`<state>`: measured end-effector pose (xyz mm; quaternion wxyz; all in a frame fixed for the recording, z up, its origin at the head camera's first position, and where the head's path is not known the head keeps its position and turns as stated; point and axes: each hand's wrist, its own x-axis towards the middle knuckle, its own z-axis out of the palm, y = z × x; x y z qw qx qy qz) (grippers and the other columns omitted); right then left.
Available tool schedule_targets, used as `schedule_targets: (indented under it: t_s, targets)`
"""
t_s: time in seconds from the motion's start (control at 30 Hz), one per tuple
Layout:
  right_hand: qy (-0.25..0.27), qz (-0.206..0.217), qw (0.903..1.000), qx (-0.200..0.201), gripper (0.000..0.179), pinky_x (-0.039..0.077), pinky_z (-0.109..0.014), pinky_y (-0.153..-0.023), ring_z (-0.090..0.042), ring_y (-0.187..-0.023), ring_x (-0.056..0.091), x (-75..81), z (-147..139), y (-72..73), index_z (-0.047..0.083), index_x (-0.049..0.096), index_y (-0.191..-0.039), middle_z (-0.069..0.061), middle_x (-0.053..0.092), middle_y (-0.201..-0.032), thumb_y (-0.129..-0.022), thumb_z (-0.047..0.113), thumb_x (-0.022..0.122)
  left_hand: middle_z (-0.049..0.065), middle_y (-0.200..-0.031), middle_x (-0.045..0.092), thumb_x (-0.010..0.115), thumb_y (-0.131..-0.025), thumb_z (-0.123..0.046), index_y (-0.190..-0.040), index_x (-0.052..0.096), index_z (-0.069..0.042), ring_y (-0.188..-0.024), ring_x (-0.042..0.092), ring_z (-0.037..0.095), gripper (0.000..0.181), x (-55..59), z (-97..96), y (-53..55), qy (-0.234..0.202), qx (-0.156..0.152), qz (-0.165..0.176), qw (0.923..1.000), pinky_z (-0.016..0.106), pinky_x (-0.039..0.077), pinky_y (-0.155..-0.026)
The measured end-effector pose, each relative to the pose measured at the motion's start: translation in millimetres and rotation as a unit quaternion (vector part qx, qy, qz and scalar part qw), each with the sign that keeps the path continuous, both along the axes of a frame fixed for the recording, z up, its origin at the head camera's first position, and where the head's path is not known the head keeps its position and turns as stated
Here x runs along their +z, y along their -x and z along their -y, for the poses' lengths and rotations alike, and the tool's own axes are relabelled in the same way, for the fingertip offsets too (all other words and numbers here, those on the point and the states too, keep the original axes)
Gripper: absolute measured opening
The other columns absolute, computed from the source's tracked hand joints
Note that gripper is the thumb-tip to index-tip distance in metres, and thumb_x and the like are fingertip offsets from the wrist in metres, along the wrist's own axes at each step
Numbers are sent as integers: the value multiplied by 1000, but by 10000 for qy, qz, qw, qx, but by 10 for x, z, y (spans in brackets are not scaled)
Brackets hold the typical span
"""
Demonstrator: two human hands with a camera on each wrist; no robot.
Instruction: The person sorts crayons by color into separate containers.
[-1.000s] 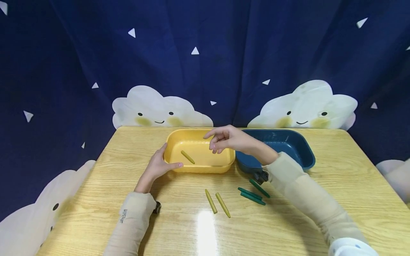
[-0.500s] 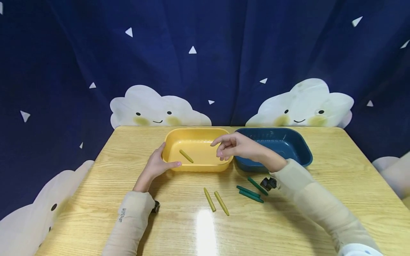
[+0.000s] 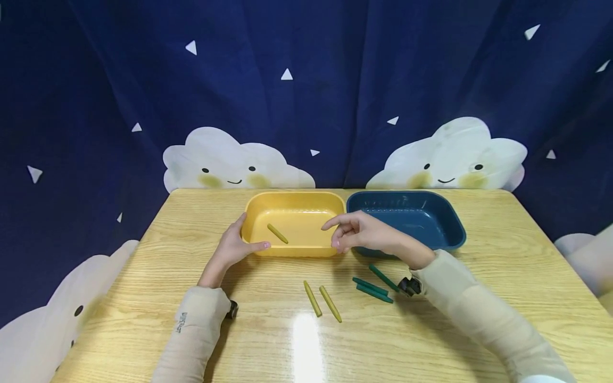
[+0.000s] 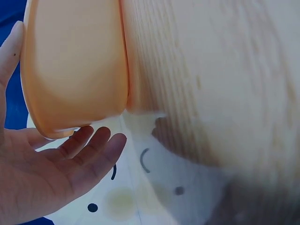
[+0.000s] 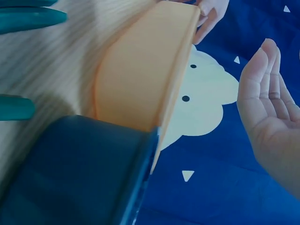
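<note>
Left hand (image 3: 232,248) spread against the left end of the yellow tray (image 3: 297,251), where light pressure should steady it; right hand (image 3: 363,232), loosely bent, visibly unladen, above its near right corner; one yellow crayon (image 3: 278,233) inside, left of centre.

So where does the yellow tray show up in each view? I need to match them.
Head: yellow tray just below the centre.
Left wrist: yellow tray at upper left, cut off by the top edge, looking orange.
Right wrist: yellow tray in the upper middle, also orange.
Shared landmark: the left hand at one end of it, lower left in left wrist, top edge in right wrist.
</note>
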<state>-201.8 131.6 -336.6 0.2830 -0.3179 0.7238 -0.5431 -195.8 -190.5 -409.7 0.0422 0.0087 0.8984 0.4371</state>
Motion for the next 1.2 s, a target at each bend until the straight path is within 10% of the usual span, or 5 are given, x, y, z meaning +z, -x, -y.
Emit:
schedule_targets:
  t_s: [0.67,1.2]
  targets:
    - [-39,241,9994,230,55,52,-35,-66,-42,-79,58,-502,-65,-100,-10,38,-130,-22,62,-89,-85,7,63,27,-144,18,80,-68,-37,-145,10,0,-131,22,39,111,-13,18,-6,3,32,56,10000,48,24,-105]
    - [-121,333,9960,820,59,53,-40,-60,-29,-70,63,-748,-38,-168,-10,36,-131,-17,65,-86,-85,15,64,28,-145,18,80,-67,-36,-145,9,0,-131,22,39,111,-8,5,3,-14,-11,13,10000,48,23,-105]
